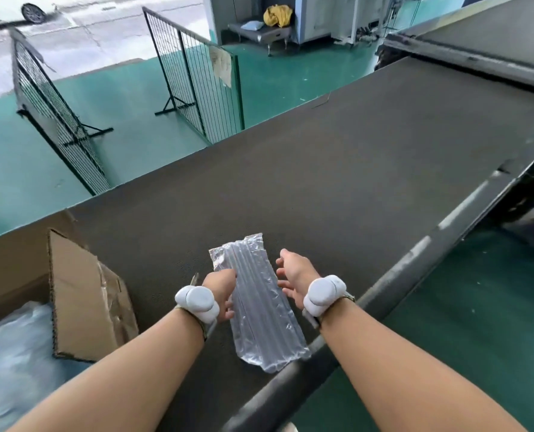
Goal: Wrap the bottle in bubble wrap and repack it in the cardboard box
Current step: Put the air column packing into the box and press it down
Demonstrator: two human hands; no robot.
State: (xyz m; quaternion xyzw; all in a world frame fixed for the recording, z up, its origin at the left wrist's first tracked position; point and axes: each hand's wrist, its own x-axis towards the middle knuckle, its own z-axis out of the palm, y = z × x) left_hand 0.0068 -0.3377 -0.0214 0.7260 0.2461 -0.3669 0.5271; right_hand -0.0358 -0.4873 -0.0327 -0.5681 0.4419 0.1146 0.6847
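Clear plastic is what we see first: one bubble wrap sleeve [261, 302] of long air columns, lying flat on the dark conveyor belt [337, 169], its near end at the belt's rounded edge rail [384, 304]. We cannot tell whether a bottle is inside the sleeve.

We count two hands, each with a white wrist device. The left hand [220, 289] touches the sleeve's left edge, fingers curled onto it; we cannot tell whether they actually grip. The right hand [295, 277] hovers just right of the sleeve, fingers spread and slack, holding nothing.

Left of the sleeve stands one cardboard box [13, 266], open, with one flap [84, 300] raised; inside lies crumpled clear plastic film [13, 350]. Beyond the belt we count two wire fence panels [194, 76].
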